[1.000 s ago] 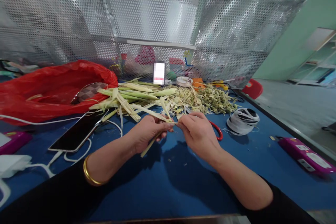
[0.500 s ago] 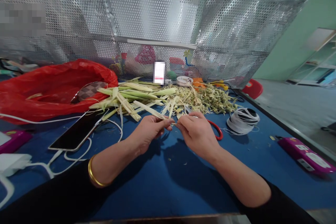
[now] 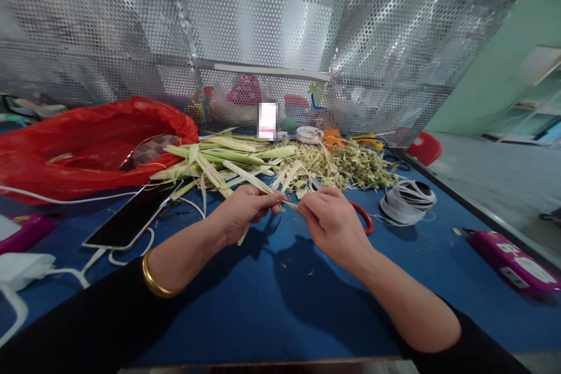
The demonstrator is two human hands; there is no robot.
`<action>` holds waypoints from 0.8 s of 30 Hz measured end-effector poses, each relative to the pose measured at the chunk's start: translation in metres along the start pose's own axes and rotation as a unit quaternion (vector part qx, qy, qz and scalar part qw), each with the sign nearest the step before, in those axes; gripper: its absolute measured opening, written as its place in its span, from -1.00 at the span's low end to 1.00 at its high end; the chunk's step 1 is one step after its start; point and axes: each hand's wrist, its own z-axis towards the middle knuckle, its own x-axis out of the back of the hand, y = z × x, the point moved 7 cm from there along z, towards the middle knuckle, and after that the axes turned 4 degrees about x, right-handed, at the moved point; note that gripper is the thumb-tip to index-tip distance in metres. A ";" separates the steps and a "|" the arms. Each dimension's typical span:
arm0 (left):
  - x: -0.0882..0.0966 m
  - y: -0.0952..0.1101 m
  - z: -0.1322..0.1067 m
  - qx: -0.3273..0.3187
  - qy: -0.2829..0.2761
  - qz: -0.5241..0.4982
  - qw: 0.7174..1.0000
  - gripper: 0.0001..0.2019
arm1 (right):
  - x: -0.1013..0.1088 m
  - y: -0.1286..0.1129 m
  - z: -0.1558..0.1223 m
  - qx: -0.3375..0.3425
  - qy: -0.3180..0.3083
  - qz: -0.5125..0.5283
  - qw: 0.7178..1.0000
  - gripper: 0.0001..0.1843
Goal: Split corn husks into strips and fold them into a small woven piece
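Between my two hands stretches a thin pale strip of dried plant leaf (image 3: 290, 203), perhaps corn husk. My left hand (image 3: 245, 210) pinches it between thumb and fingers, with a longer flat piece sticking out up and to the left. The fingers of my right hand (image 3: 326, 216) are closed on the strip's other end, their tips partly hidden. Just behind the hands lies a heap of pale green and yellow leaf strips (image 3: 236, 152). Red-handled scissors (image 3: 366, 219) lie partly hidden behind my right hand.
A red plastic bag (image 3: 96, 140) and a phone (image 3: 131, 216) with white cables are on the left. Dried trimmings (image 3: 355, 163) pile up at the back. A spool of white cord (image 3: 407, 203) and a purple case (image 3: 511, 260) stand on the right.
My hands have drawn slightly apart, and more of the strip shows between them. A leaf end now hangs below my left hand.
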 end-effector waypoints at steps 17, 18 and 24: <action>-0.009 -0.011 -0.002 -0.008 0.024 -0.017 1.000 -0.65 | -0.021 -0.006 -0.005 -0.026 -0.025 0.036 0.999 -0.66; -0.009 -0.012 -0.002 -0.005 0.030 -0.019 0.999 -0.65 | -0.020 -0.009 -0.004 -0.013 -0.026 0.036 0.999 -0.66; -0.007 -0.013 0.000 0.006 0.042 -0.049 0.998 -0.67 | -0.021 -0.016 -0.005 0.003 -0.028 0.039 0.999 -0.66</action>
